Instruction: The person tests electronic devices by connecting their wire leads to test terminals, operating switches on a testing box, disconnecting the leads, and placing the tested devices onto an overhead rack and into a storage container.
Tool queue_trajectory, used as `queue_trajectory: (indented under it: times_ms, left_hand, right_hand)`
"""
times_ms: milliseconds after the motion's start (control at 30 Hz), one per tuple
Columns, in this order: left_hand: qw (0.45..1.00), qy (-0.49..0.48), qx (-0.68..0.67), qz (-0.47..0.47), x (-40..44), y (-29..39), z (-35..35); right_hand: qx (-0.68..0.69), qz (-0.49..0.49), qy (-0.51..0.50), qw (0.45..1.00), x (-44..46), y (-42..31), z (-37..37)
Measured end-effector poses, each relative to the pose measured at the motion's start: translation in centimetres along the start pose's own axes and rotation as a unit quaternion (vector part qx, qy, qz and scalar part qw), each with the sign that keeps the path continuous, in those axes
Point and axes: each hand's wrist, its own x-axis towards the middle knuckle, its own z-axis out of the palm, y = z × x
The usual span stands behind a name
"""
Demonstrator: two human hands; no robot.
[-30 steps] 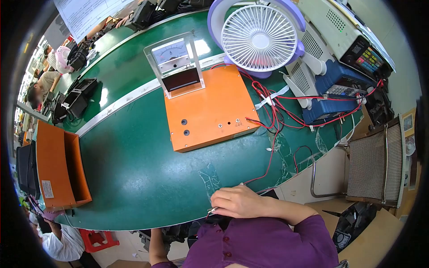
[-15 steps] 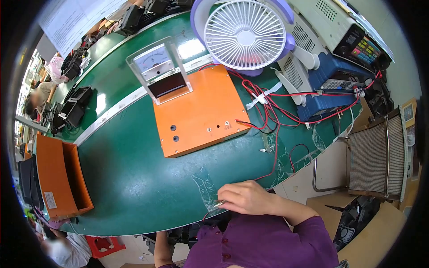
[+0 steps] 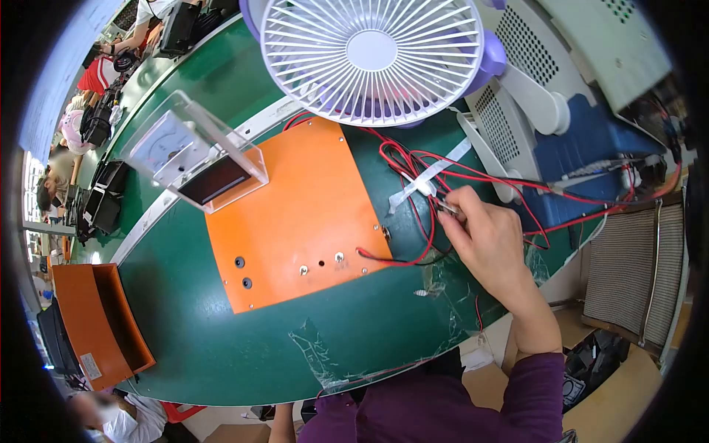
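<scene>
My right hand is over the right part of the green table, its fingers pinched on a small metal clip beside the bundle of red and black wires. White tape crosses that bundle. Left of the hand lies an orange box with switches and two round sockets, and wires enter its lower right corner. A clear-framed analog meter stands on its upper left. Of my left side only the forearm shows below the table edge; the hand is hidden.
A white and purple fan stands behind the box. Blue and grey instruments are at the right. An open orange case stands at the far left. A mesh chair is at the right. Other people sit at the far left.
My right hand has moved from the table's front edge up and right to the wire bundle, with a small metal piece in its fingers. The view has shifted, so the box appears lower left.
</scene>
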Motion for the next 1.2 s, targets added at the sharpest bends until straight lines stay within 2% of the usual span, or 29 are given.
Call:
queue_trajectory:
  times_ms: [200,433,567,667,733,933,1033,1200]
  left_hand:
    - [0.999,-0.030,0.003,-0.029,-1.1,0.3,0.3]
    - [0.998,-0.050,-0.001,-0.042,-1.7,0.5,0.5]
    - [0.997,-0.060,0.000,-0.046,-2.5,0.5,0.7]
    - [0.997,-0.065,0.000,-0.050,-2.9,0.6,0.8]
    - [0.996,-0.070,0.001,-0.052,-3.2,0.6,0.8]
    - [0.995,-0.077,0.002,-0.057,-4.0,0.6,0.9]
    - [0.995,-0.079,0.003,-0.058,-4.4,0.6,1.0]
    - [0.996,-0.078,0.003,-0.052,-4.9,0.6,1.0]
  right_hand:
    - [-0.119,-0.013,-0.020,0.993,1.2,1.1,2.6]
    - [-0.049,-0.049,-0.005,0.998,1.0,1.5,2.2]
    - [-0.033,-0.019,0.000,0.999,0.9,1.0,2.2]
    - [-0.061,0.002,-0.048,0.997,0.7,1.0,1.8]
    - [-0.117,-0.046,-0.055,0.991,0.6,1.4,1.6]
    - [-0.142,-0.039,-0.119,0.982,0.6,1.0,0.7]
    - [-0.133,-0.048,-0.080,0.987,0.4,1.1,0.9]
    - [-0.116,-0.037,-0.076,0.990,0.3,1.4,1.1]
